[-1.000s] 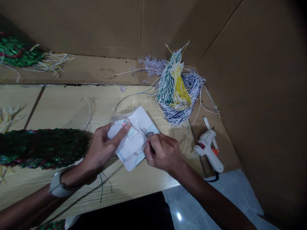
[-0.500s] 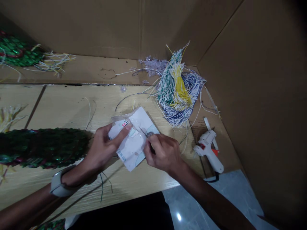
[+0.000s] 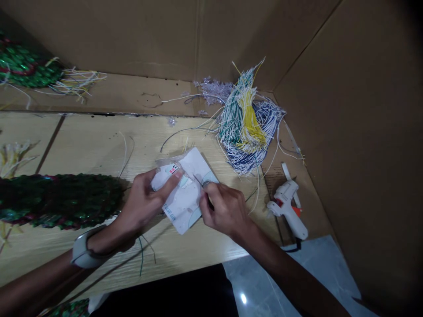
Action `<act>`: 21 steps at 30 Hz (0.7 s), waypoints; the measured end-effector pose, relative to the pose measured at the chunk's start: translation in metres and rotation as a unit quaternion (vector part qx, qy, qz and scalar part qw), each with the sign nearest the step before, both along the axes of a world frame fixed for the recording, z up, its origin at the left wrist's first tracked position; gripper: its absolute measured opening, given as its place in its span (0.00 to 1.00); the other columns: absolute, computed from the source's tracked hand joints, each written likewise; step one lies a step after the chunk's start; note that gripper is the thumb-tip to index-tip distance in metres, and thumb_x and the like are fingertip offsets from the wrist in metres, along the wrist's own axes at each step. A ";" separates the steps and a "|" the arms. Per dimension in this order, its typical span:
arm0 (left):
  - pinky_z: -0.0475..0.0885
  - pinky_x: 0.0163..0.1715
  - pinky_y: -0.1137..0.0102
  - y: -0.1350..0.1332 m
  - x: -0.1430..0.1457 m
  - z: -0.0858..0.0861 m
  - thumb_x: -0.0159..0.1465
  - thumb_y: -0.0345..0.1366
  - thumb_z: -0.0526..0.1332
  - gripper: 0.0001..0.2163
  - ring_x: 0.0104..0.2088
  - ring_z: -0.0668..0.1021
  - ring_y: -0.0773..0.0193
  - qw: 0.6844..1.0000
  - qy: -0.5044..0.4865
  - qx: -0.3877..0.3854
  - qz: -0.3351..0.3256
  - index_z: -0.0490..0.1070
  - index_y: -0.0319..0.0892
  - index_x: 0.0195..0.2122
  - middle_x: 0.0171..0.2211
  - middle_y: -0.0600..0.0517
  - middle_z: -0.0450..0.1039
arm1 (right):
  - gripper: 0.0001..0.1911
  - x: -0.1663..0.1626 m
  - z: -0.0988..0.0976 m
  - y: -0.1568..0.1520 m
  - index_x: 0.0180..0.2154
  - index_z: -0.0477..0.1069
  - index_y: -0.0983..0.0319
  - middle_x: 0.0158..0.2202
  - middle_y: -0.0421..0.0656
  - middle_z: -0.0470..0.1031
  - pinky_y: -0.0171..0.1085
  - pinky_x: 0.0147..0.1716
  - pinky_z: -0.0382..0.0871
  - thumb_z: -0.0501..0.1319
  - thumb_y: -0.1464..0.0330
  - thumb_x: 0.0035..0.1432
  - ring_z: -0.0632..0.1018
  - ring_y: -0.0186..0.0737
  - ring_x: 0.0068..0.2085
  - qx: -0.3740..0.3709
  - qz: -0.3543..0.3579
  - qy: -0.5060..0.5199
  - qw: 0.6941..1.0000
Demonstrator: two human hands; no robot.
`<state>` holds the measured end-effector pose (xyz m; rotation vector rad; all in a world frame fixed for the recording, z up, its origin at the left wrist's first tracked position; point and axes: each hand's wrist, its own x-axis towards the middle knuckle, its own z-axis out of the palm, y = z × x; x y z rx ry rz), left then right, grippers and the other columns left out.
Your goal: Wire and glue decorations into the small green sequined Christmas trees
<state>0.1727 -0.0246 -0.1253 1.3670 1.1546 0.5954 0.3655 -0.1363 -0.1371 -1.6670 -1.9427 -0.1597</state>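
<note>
**Q:** When picking up small flat stuff off a wood-grain table (image 3: 82, 149), any grip tips? Long dark green sequinned braid (image 3: 59, 202) along the left side, looking bulky, soft and floppy, right beside the work.

**A:** Braid: no issue, just best supported along its length. Next along, left hand (image 3: 143, 204) with a white wristband (image 3: 82, 251) above it, clenched, thumb and fingers pinching the near end of a plastic-wrapped white card (image 3: 183, 207) at mid-table. Looks light and only fairly stiff, and the wrapper's probably slippery, so better gripped by the card's firm edges than by loose film. Right hand (image 3: 224, 211): fingers curled tight on a thin metal pin (image 3: 197, 179), tip over the card, grip partly hidden. Further right, a springy bundle of white, green, yellow and blue wires (image 3: 244, 136), easy to tangle, so best held low at the thick middle. Far right, a white hot glue gun (image 3: 286, 211) on its side, handle the obvious place to grab.
</note>
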 end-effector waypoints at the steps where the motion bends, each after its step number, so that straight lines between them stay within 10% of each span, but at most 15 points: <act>1: 0.68 0.21 0.76 0.000 0.000 0.001 0.66 0.56 0.73 0.22 0.26 0.72 0.68 1.000 0.001 0.000 -0.002 0.78 0.38 0.37 0.29 0.51 0.76 | 0.06 0.000 0.000 0.000 0.38 0.67 0.57 0.28 0.40 0.77 0.40 0.30 0.66 0.57 0.70 0.72 0.77 0.39 0.28 -0.001 0.001 0.001 1.000; 21: 0.64 0.18 0.77 -0.002 0.002 0.000 0.65 0.56 0.73 0.22 0.24 0.69 0.69 1.000 0.000 0.010 0.004 0.76 0.39 0.33 0.26 0.53 0.72 | 0.06 0.002 -0.002 0.002 0.39 0.67 0.57 0.29 0.39 0.77 0.40 0.31 0.64 0.57 0.70 0.73 0.76 0.39 0.29 -0.006 0.006 0.006 1.000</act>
